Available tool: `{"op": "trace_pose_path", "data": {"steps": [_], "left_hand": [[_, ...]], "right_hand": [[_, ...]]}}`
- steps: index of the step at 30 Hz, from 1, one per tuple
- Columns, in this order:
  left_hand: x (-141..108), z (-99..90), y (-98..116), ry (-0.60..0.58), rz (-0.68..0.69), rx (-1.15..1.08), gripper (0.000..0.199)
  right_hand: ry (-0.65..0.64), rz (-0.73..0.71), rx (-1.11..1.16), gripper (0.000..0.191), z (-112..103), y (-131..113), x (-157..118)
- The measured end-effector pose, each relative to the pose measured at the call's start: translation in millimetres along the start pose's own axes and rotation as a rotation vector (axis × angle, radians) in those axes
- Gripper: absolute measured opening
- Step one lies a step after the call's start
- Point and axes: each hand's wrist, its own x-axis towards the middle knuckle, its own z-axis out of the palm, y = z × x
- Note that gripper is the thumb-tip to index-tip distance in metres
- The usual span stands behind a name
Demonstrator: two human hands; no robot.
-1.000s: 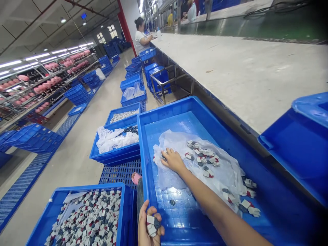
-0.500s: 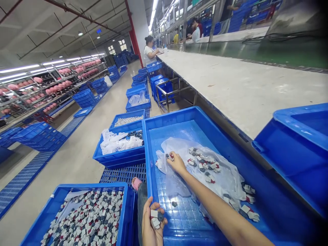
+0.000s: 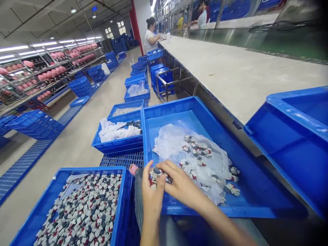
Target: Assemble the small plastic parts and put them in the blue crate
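Note:
My left hand is closed around small white, dark grey and red plastic pieces above the near left side of a large blue tray. My right hand meets it, fingers curled over a dark-and-white piece, partly hidden behind the fingertips. Beyond the hands, a thin white plastic bag lies spread in the tray. Several more plastic pieces are on the bag, and a few others lie at its right edge.
At lower left stands a blue crate heaped with similar pieces. A smaller crate with white bags sits ahead. A long white worktable runs along the right, with a tilted blue bin beside it. A seated person works farther off.
My right hand has come back from the bag, toward me, to meet my left hand. My left hand has risen slightly, still holding pieces. The view has tilted down.

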Motion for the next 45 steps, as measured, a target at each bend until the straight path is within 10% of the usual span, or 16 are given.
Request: {"op": "trace_pose_path", "data": {"steps": [7, 17, 22, 29, 40, 45], "left_hand": [[-12.7, -1.8, 6.5, 0.017, -0.175, -0.296, 0.039], [-25.9, -10.5, 17.0, 0.003, -0.236, -0.625, 0.042], [-32.9, -10.8, 20.9, -0.055, -0.186, -0.505, 0.042], [-39.8, -8.4, 23.3, -0.014, -0.050, -0.079, 0.052], [-43.4, -11.5, 30.6, 0.231, 0.266, 0.190, 0.028], [-40.4, -12.3, 28.5, 0.231, 0.151, 0.075, 0.030]], "right_hand": [[-0.046, -0.097, 0.123, 0.030, -5.8, -15.3, -15.6], [0.254, -0.255, 0.259, 0.023, -4.4, -18.5, -23.9], [0.397, -0.207, 0.369, 0.023, -3.0, -20.3, -27.1], [0.244, 0.228, 0.978, 0.034, 23.9, -32.7, -31.4], [0.184, 0.229, 0.973, 0.042, 36.2, -29.6, -35.8], [0.168, 0.287, 0.985, 0.050, 38.3, -30.9, -37.1]]}}
